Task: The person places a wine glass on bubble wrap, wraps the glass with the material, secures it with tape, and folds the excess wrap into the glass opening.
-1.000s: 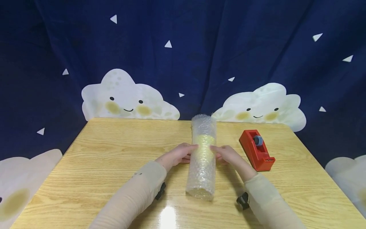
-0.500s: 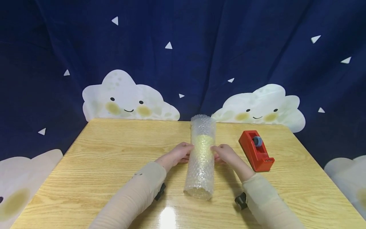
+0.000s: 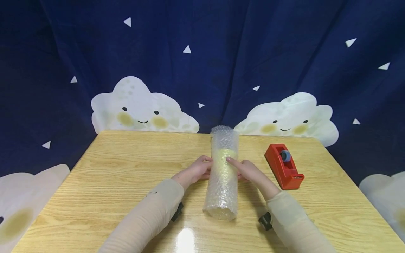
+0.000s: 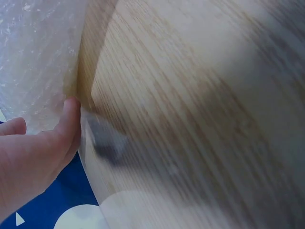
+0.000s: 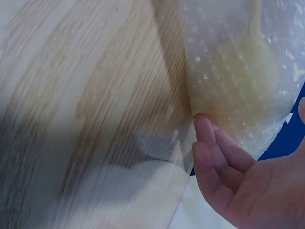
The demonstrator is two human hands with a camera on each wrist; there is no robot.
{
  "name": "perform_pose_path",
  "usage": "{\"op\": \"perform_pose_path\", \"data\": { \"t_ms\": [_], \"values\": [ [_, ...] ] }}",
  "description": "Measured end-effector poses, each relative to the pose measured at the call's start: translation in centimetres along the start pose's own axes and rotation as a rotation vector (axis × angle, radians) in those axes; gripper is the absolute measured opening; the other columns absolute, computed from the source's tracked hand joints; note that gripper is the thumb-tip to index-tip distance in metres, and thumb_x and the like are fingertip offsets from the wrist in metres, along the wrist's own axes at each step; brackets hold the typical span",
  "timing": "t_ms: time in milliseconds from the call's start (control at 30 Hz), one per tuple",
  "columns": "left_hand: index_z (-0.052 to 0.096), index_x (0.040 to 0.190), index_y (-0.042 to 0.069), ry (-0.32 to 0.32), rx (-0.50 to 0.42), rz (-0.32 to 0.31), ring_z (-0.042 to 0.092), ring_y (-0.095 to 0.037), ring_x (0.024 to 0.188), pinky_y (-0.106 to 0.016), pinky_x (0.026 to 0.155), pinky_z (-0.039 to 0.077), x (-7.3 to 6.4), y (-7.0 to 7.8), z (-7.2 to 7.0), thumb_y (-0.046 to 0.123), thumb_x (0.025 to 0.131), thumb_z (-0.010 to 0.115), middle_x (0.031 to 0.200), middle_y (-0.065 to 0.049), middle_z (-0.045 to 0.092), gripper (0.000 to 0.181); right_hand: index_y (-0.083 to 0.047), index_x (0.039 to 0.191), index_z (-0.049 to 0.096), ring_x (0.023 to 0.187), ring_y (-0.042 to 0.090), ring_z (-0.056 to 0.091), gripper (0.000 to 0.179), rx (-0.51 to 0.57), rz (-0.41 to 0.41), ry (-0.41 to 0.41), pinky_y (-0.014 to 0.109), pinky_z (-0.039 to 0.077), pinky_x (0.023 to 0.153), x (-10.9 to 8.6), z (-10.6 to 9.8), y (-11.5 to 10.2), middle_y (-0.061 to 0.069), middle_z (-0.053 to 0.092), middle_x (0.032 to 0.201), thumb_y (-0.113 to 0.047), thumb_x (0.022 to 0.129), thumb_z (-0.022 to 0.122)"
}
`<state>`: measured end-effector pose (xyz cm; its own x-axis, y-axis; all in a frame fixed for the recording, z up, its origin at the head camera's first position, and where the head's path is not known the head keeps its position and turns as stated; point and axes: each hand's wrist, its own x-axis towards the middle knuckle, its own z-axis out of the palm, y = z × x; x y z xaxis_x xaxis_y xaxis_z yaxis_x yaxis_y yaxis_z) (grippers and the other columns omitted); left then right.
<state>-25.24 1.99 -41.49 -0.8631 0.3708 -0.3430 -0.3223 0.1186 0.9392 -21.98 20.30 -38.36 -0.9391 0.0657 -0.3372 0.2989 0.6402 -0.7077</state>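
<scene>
A roll of bubble wrap lies lengthwise on the table, with something pale yellow showing through its layers. Its near end is open like a tube. My left hand holds the left side around mid-length, fingertips low against the wrap and thumb at the upper edge. Opposite it, my right hand grips the right side; its thumb lies on top over the yellow part while the fingers curl in low at the side. In the right wrist view the curled fingers meet the wrap's lower edge.
To the right of the roll stands a red tape dispenser with a small bluish roll of tape. The wooden table ends at a dark blue curtain printed with clouds.
My right thumb has moved left from the roll's side onto its top. The left thumb has drawn back slightly to the edge. The roll has shifted a little to the left.
</scene>
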Motion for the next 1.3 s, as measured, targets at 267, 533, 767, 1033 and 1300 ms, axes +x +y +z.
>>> {"op": "perform_pose_path", "data": {
  "t_ms": [267, 533, 767, 1033, 1300],
  "values": [
    [0.037, 0.131, -0.004, 0.027, -0.048, -0.007, 0.058, -0.021, 0.089, -0.035, 0.084, 0.053, 0.1, -0.1, 0.1, 0.009, 0.095, 0.048, 0.102, -0.017, 0.056, 0.04, -0.014, 0.069, 0.04, 0.044, 0.008, 0.029, 0.046, -0.025, 0.015, -0.028, 0.022, 0.028, 0.046, 0.0, -0.1, -0.1, -0.006, 0.035, 0.051, -0.056, 0.087, 0.049],
    [0.041, 0.13, -0.013, -0.036, -0.042, -0.046, 0.048, -0.013, 0.079, -0.034, 0.092, 0.049, 0.1, 0.0, 0.2, 0.015, 0.097, 0.048, 0.087, -0.003, 0.048, 0.044, 0.004, 0.096, 0.058, 0.065, 0.015, 0.047, 0.058, -0.117, -0.006, -0.012, 0.028, 0.04, 0.062, -0.1, -0.9, 0.3, 0.008, 0.056, 0.081, -0.053, 0.088, 0.049],
    [0.049, 0.121, -0.011, -0.059, -0.052, -0.073, 0.05, -0.014, 0.083, -0.03, 0.087, 0.05, 0.2, -0.1, 0.4, 0.022, 0.096, 0.05, 0.095, -0.008, 0.053, 0.042, 0.0, 0.086, 0.058, 0.058, 0.009, 0.043, 0.046, 0.035, 0.061, -0.032, 0.026, 0.044, 0.06, 0.2, -0.8, 0.6, 0.0, 0.055, 0.068, -0.045, 0.087, 0.052],
    [0.051, 0.121, -0.008, -0.081, -0.029, -0.081, 0.054, -0.012, 0.081, -0.027, 0.084, 0.051, 0.1, 0.0, 0.5, 0.03, 0.096, 0.05, 0.091, -0.004, 0.056, 0.045, 0.008, 0.125, 0.045, 0.074, 0.01, 0.058, 0.058, 0.118, 0.079, -0.061, 0.033, 0.051, 0.074, 0.3, -0.6, 0.7, 0.008, 0.067, 0.088, -0.036, 0.088, 0.048],
    [0.052, 0.121, -0.005, -0.098, -0.01, -0.076, 0.056, -0.012, 0.083, -0.027, 0.083, 0.051, 0.2, 0.1, 0.4, 0.032, 0.097, 0.048, 0.096, -0.004, 0.059, 0.045, 0.007, 0.122, 0.051, 0.088, 0.018, 0.061, 0.063, 0.07, 0.044, -0.094, 0.038, 0.05, 0.079, 0.3, -0.6, 0.6, 0.018, 0.067, 0.1, -0.048, 0.091, 0.044]
  ]
}}
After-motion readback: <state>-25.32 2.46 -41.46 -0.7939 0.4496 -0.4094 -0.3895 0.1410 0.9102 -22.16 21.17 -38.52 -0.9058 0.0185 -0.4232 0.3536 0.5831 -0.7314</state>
